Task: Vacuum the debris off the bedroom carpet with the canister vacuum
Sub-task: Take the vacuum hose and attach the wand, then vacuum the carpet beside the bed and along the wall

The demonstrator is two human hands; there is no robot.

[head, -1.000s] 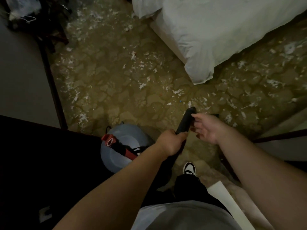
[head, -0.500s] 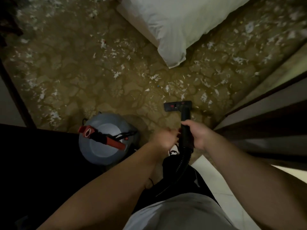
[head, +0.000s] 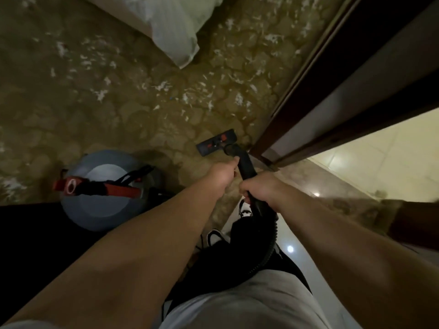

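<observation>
A grey-blue canister vacuum point(head: 104, 191) with a red handle stands on the patterned tan carpet point(head: 71, 115) at lower left. Its black floor head point(head: 216, 142) lies flat on the carpet close to the door frame. My right hand point(head: 263, 188) grips the black wand point(head: 245, 165) just above the ribbed hose point(head: 270, 245). Beside the wand on its left, my left hand point(head: 222, 173) touches it with one fingertip and is not wrapped around it. White debris scraps point(head: 164, 86) are scattered over the carpet beyond the floor head.
A bed corner with a white cover point(head: 175, 32) hangs over the carpet at top centre. A dark wooden door frame point(head: 332, 91) runs diagonally on the right, with pale tiled floor point(head: 380, 157) behind it. My shoes point(head: 245, 210) stand under the wand.
The wand passed from my left hand to my right hand, which now grips it. My left hand let go and now only touches it. The floor head now lies nearer the door frame.
</observation>
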